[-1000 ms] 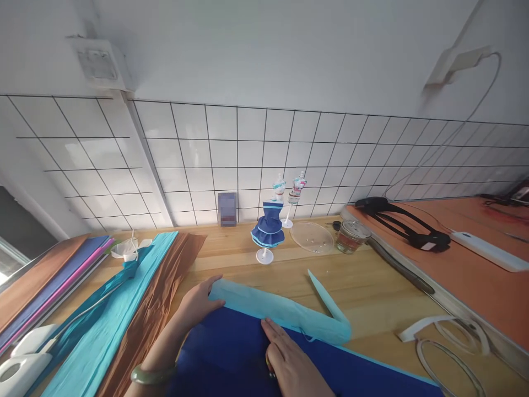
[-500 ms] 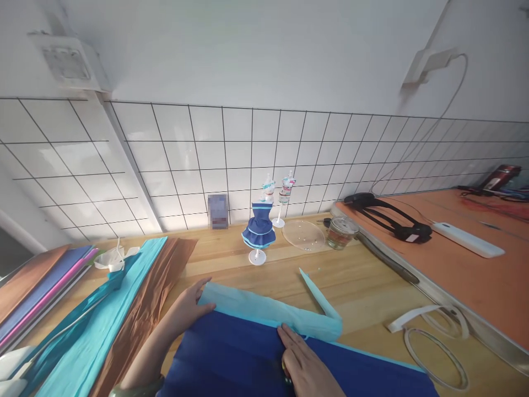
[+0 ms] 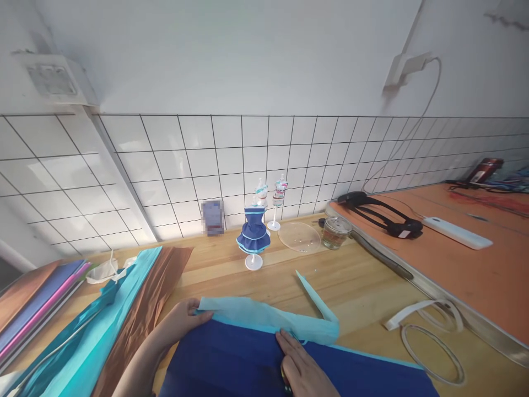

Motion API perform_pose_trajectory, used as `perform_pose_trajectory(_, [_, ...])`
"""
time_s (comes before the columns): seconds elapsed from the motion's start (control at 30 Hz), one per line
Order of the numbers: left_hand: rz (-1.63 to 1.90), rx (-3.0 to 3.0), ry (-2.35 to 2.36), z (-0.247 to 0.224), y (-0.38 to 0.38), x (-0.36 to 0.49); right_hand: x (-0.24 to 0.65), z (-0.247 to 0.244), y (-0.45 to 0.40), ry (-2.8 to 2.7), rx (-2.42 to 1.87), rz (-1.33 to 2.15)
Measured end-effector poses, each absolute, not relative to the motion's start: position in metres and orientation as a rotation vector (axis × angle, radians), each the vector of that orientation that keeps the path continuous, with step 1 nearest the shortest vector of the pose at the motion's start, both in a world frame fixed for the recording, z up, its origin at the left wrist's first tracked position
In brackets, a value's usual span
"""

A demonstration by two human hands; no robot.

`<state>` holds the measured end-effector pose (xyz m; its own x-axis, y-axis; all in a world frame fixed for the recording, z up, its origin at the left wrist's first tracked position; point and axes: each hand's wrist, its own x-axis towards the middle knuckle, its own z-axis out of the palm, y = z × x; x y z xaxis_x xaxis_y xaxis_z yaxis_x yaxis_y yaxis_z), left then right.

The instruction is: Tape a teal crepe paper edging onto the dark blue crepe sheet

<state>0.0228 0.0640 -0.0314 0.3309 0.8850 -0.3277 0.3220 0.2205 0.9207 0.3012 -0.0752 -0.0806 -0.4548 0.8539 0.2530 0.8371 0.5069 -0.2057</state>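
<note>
Navy fabric point(image 3: 231, 358) with a light-blue edge lies at the bottom centre, a pale-blue strip point(image 3: 256, 315) running along its top. The strip's right part folds back into a point on the wooden table. My left hand point(image 3: 185, 320) pinches the left end of the strip and the fabric edge between thumb and fingers. My right hand point(image 3: 303, 366) presses its extended fingertips on the navy fabric near the light-blue edge. Its other fingers curl round a small dark and yellow object, mostly hidden.
A small stand wears a navy dress point(image 3: 253, 231), with two more stands behind. A glass jar point(image 3: 335, 232) and a clear disc point(image 3: 299, 237) are to its right. Turquoise cloth point(image 3: 95, 325) and brown cloth point(image 3: 140, 314) lie left. White tape point(image 3: 432, 353) and a black headset point(image 3: 384, 216) are right.
The view has shifted slightly. My left hand's fingers have closed more on the strip's left end. My right hand stays at nearly the same spot on the fabric.
</note>
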Motion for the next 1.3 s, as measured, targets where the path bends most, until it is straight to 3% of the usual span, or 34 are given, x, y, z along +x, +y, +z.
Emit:
perform_pose_trajectory(0.33, [0.466, 1.409, 1.197, -0.018, 0.063, 0.024, 0.299, -0.082, -0.076, -2.398, -1.423, 0.082])
perform_pose_trajectory(0.7, [0.417, 1.385, 1.027, 0.036, 0.046, 0.030, 0.306, -0.071, -0.077, -2.346, -1.426, 0.405])
perform_pose_trajectory(1.0, [0.510, 1.373, 1.063, 0.046, 0.038, 0.032, 0.333, -0.047, -0.081, -1.581, -1.590, 0.753])
perform_pose_trajectory(1.3, [0.655, 1.310, 1.133, 0.054, 0.030, 0.037, 0.355, -0.011, -0.058, -1.517, -1.672, 0.615])
